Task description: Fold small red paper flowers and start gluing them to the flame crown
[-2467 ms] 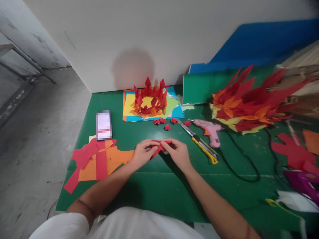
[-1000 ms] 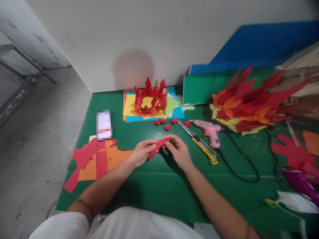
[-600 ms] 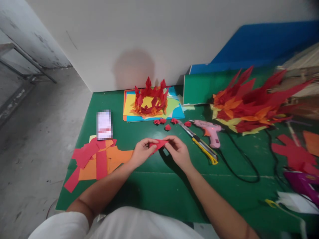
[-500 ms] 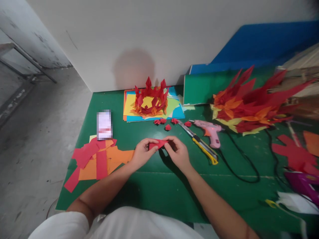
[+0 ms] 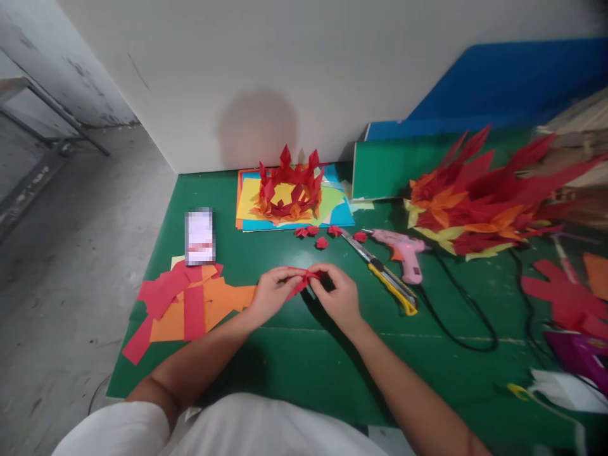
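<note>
Between both hands, over the middle of the green table [image 5: 294, 373], is a piece of folded red paper [image 5: 300, 285]. My left hand [image 5: 274, 292] pinches its left side between thumb and fingers. At the other end my right hand [image 5: 338, 296] is closed on the paper too, its fingertips close to those of the left. The fingers cover part of the folds. Several small folded red paper pieces [image 5: 322, 242] lie just beyond the hands. A yellow-handled utility knife [image 5: 392, 285] with its blade out rests to the right of my right hand, beside a pink glue gun [image 5: 403, 250].
A red and orange paper crown [image 5: 270, 206] stands on coloured sheets [image 5: 247, 190] at the back. A larger flame-like paper piece [image 5: 475, 202] is at the right, near a black cord [image 5: 468, 345]. Left are cut paper strips [image 5: 194, 313] and a phone [image 5: 200, 237].
The red paper has gone from a flatter folded shape to a more creased one, tilted between my fingers. Both hands stay in nearly the same place.
</note>
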